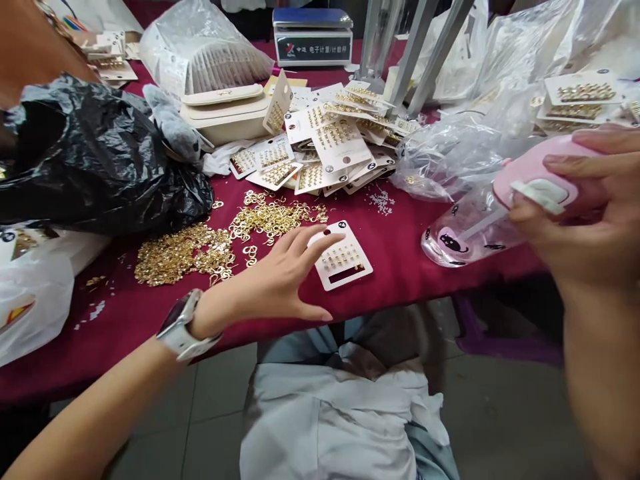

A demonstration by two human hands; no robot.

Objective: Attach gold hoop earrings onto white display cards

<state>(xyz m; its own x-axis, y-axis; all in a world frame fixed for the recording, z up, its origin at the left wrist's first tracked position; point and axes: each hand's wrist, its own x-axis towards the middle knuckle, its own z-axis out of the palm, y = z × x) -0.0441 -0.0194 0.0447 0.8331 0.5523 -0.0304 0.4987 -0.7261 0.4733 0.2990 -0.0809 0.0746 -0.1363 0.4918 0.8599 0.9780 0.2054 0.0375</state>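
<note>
My right hand (595, 200) is wrapped round the pink lid of a clear water bottle (465, 230). The bottle is tilted, its base toward the left, with a straw and black cat pictures showing on it. My left hand (280, 280), fingers spread, hovers by a white earring card (345, 257) lying on the cloth; its fingertips overlap the card's upper left edge, and I cannot tell whether they touch. Rows of small gold studs sit on the card above a dark slot. Left of that hand lie a heap of gold hooks (270, 217) and a heap of small gold pieces (175, 257).
Filled earring cards (340, 137) are piled behind on the maroon tablecloth (395, 267). A black plastic bag (110, 153) bulges at left. Metal posts (420, 53), a counting scale (313, 40) and clear plastic bags (450, 157) stand or lie farther back.
</note>
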